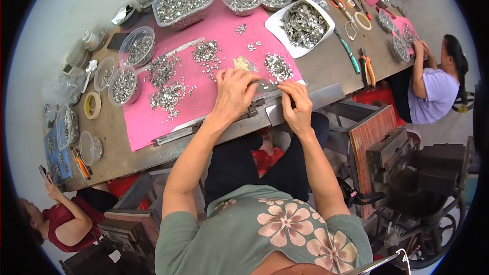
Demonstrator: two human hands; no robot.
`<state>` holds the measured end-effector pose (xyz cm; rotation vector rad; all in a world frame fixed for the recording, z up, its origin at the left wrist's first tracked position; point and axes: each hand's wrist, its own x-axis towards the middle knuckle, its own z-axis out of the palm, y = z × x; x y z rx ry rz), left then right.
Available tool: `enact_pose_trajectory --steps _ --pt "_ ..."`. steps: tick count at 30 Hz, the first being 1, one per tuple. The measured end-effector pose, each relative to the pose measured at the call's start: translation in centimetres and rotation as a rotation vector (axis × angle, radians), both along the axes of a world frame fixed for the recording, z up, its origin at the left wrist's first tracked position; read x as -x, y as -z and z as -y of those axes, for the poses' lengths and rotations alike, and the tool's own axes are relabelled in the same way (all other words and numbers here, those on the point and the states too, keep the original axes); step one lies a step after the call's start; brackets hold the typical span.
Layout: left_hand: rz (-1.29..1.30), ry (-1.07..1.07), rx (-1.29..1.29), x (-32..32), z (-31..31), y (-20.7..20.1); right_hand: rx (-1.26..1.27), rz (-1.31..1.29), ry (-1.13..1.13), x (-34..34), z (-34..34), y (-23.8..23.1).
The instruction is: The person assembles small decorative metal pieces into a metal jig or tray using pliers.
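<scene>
While both hands work above a metal bar (249, 111) at the near edge of the pink mat (137, 128), containers of silvery pieces ring them: a rectangular clear tub (186, 21), heaped full, between ten and eleven o'clock; a round tub (244, 12) near twelve; a white tray (275, 23), piled with darker flakes, at one; another round tub (132, 98) at nine. The left hand (235, 91) curls its thumb and fingers inward, tan slivers (243, 63) just beyond at twelve; the right hand (297, 104) bends likewise, a loose silvery pile (278, 66) near its fingertips at eleven. Whether either pinches a piece, I cannot tell.
</scene>
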<state>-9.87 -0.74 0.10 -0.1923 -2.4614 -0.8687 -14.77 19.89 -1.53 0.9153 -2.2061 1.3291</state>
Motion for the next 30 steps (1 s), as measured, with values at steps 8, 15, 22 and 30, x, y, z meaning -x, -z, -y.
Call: enact_pose_trajectory --steps 8,15,22,30 --pt "0.075 -0.021 0.099 0.7 -0.6 -0.3 -0.037 -0.019 0.028 0.1 0.1 0.3" --pt "0.096 -0.012 0.158 0.8 -1.1 -0.6 -0.089 -0.002 0.000 0.5 0.0 0.4" --pt "0.053 -0.026 0.206 0.8 -2.1 0.2 -0.102 0.004 0.018 0.9 0.1 0.2" --pt "0.049 -0.019 0.202 0.7 -1.8 0.3 -0.312 -0.154 -0.012 2.3 0.9 -0.6"
